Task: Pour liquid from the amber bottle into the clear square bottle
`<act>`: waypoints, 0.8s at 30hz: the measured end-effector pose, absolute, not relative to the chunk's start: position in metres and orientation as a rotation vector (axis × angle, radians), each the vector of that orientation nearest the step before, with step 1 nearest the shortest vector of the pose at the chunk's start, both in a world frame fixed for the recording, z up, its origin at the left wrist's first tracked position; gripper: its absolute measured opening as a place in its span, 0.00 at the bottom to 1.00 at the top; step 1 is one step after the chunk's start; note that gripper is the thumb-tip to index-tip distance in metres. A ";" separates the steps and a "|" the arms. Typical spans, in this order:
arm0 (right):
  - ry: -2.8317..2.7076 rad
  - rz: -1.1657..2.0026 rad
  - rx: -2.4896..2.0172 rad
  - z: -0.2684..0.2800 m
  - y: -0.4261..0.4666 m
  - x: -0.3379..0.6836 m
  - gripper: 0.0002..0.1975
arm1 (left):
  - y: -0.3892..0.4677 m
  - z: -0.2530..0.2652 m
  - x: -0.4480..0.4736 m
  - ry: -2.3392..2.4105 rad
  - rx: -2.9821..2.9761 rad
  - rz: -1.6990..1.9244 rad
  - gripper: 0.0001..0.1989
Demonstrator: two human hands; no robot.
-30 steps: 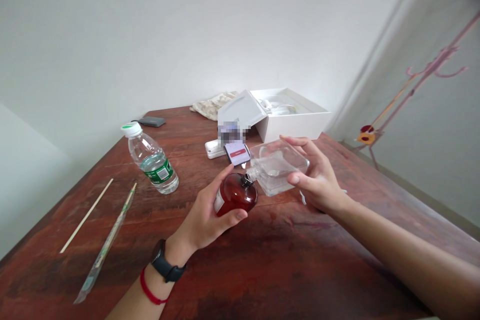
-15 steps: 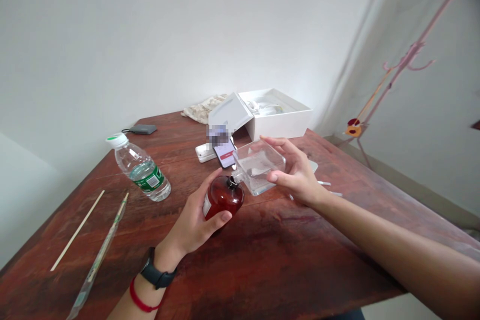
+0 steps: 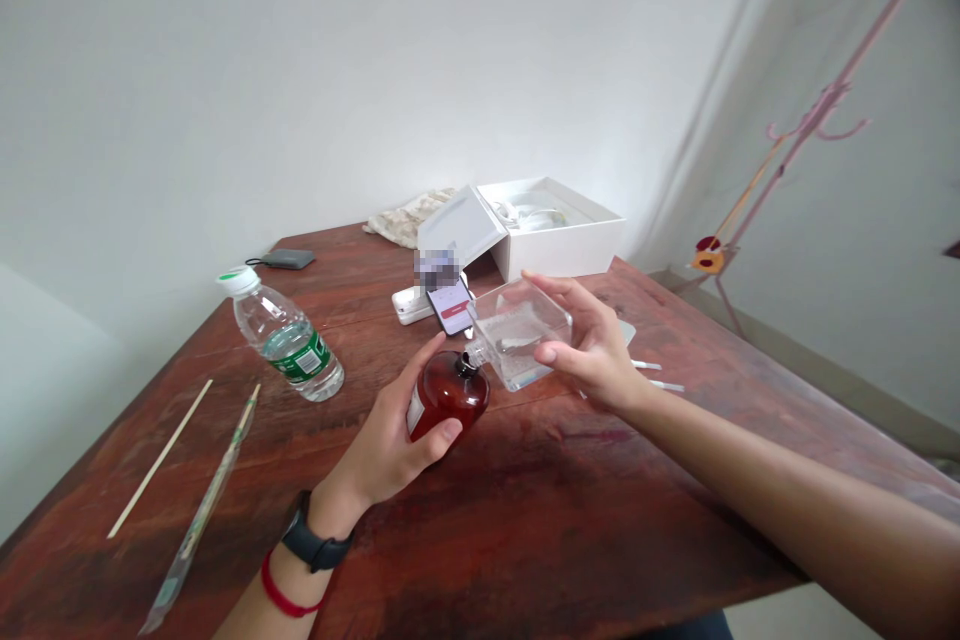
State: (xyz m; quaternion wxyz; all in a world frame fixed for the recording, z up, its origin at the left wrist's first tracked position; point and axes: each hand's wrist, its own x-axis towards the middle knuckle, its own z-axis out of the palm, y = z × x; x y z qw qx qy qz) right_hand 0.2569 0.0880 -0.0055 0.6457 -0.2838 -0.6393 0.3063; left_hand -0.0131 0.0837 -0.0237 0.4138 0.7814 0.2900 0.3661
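My left hand is wrapped round a brown, see-through bottle with an uncapped dark neck. A pale label shows partly beside the thumb. My right hand grips a clear square bottle by its base end and sides. This clear bottle lies tilted nearly level, its threaded neck pointing left and down at the brown bottle's mouth. The two necks meet or almost meet; I cannot tell whether they touch. How much liquid the clear bottle holds is hard to make out.
A water bottle with a green label stands left. Nearer are a bare chopstick and wrapped chopsticks. Behind my hands are a phone, a white case, a white open box, a cloth and a grey device.
Both hands keep their grips and the bottles stay neck to neck. The view has shifted very slightly; nothing else has visibly moved.
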 end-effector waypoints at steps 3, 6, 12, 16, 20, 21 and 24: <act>-1.459 0.659 -0.671 -0.005 0.088 0.257 0.35 | 0.084 -0.024 -0.014 0.719 1.974 0.902 0.42; -1.475 0.634 -0.671 -0.004 0.087 0.258 0.35 | 0.085 -0.024 -0.014 0.733 1.982 0.888 0.43; -1.487 0.586 -0.714 -0.005 0.087 0.258 0.36 | 0.084 -0.023 -0.013 0.721 1.981 0.893 0.43; -1.479 0.568 -0.722 -0.006 0.087 0.258 0.37 | 0.084 -0.024 -0.013 0.723 1.969 0.900 0.42; -1.500 0.535 -0.755 -0.006 0.088 0.260 0.37 | 0.084 -0.025 -0.013 0.735 1.960 0.891 0.43; -1.506 0.528 -0.761 -0.006 0.088 0.261 0.37 | 0.084 -0.025 -0.013 0.736 1.961 0.889 0.44; -1.509 0.519 -0.770 -0.007 0.087 0.261 0.37 | 0.084 -0.024 -0.013 0.727 1.961 0.891 0.44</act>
